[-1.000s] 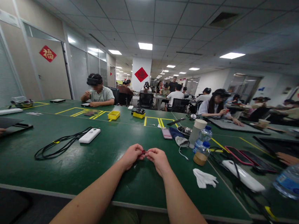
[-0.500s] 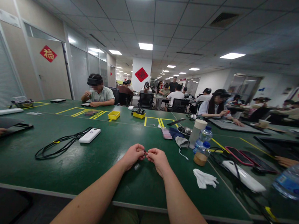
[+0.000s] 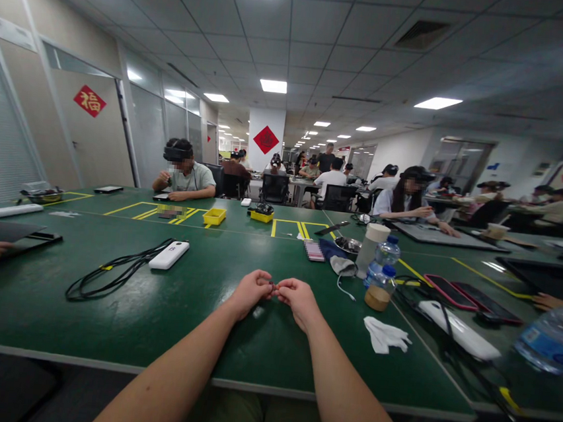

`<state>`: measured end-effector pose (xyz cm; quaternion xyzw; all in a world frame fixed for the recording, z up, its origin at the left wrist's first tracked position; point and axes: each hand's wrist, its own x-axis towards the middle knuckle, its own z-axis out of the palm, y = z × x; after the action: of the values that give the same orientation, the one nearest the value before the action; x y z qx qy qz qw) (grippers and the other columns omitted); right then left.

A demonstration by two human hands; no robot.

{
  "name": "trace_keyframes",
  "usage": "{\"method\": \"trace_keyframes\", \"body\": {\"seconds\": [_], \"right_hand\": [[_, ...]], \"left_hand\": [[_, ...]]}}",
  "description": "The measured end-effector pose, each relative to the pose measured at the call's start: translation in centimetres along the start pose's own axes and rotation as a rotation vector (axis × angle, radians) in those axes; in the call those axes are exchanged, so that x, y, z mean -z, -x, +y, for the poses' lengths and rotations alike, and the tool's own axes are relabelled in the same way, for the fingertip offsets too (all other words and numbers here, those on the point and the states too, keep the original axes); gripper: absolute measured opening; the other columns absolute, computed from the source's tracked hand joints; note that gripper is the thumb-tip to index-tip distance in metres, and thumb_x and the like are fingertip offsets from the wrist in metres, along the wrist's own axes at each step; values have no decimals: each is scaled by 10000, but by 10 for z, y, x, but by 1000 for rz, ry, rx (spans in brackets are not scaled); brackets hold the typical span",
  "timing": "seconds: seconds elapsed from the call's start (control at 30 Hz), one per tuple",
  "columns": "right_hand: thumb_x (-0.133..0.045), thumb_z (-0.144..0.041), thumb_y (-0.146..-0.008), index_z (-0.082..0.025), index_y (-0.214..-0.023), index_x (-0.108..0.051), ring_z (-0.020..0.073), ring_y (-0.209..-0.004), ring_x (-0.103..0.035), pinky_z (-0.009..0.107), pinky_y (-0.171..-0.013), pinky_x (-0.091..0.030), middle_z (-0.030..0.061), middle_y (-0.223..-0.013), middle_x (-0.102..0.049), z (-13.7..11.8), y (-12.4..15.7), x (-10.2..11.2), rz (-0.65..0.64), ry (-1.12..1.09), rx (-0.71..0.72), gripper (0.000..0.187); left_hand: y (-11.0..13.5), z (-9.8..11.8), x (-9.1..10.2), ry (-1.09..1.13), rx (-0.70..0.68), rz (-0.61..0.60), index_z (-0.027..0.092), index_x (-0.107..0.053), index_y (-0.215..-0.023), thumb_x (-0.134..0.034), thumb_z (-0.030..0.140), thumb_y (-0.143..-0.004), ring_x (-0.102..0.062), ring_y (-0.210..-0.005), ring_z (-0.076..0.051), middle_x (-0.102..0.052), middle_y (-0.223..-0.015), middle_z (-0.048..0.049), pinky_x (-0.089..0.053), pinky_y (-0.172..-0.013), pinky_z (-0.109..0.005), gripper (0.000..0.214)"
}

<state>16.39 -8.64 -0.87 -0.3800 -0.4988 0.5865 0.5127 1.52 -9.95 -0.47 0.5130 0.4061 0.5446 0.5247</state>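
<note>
My left hand (image 3: 252,293) and my right hand (image 3: 297,299) meet at their fingertips above the green table (image 3: 160,332), near the middle of its front part. The fingers of both are curled and pinched together. Between the fingertips is a tiny dark thing (image 3: 273,286), too small for me to name. Left of my hands lies a white power bank (image 3: 169,255) with a coiled black cable (image 3: 115,273). To the right, a crumpled white glove or cloth (image 3: 386,335) rests on the table.
Plastic bottles (image 3: 381,288), a pale cup (image 3: 371,249) and a metal bowl (image 3: 348,244) stand right of centre. Yellow trays (image 3: 214,216) sit farther back. A large water bottle (image 3: 555,340) and another white power bank (image 3: 459,331) are at the right. Co-workers sit around the table.
My hands stay together in nearly the same place, with only a slight shift at the fingertips. At the right, a co-worker's hand and black tray have moved a little rightward.
</note>
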Motion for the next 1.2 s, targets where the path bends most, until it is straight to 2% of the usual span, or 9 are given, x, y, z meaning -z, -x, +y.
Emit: {"method": "trace_keyframes", "body": {"seconds": [0.27, 0.57, 0.87, 1.07, 1.2], "right_hand": [[-668, -142, -581, -137, -712, -614, 172, -658, -676, 220, -555, -468, 29, -657, -667, -5, 5, -3, -3, 30, 4, 142], [-651, -171, -623, -140, -740, -632, 162, -693, -669, 266, -670, -511, 49, -691, -682, -6, 6, -3, -46, -30, -28, 123], [-679, -163, -603, -144, -739, -622, 146, -630, -657, 233, -576, -485, 36, -688, -682, -6, 6, -4, -60, 9, 1, 148], [-685, -176, -616, -141, -755, -624, 136, -611, -644, 219, -551, -465, 39, -681, -682, -4, 5, -2, -91, 23, 23, 156], [-659, -177, -631, -144, -770, -624, 121, -579, -627, 216, -536, -456, 31, -661, -669, -4, 4, -2, -84, 17, 2, 147]], "left_hand": [[-1, 0, -1, 2, 10, 35, 145, -501, -960, -639, 67, -658, -627, -577, -119, -631, -738, -23, -475, -519, -212, 342], [-2, -2, 3, -35, -24, -12, 126, -567, -866, -625, 99, -671, -591, -558, -93, -635, -717, -27, -462, -552, -204, 205], [0, -1, 0, -87, 6, -26, 120, -602, -891, -622, 134, -692, -605, -564, -104, -661, -717, -42, -460, -542, -205, 201], [-1, -1, 1, -101, 17, -51, 111, -629, -914, -613, 135, -693, -621, -600, -114, -678, -747, -56, -477, -590, -220, 223], [-1, 0, 1, -146, 0, -57, 114, -635, -877, -629, 134, -669, -578, -538, -92, -664, -698, -33, -455, -546, -205, 209]]}}
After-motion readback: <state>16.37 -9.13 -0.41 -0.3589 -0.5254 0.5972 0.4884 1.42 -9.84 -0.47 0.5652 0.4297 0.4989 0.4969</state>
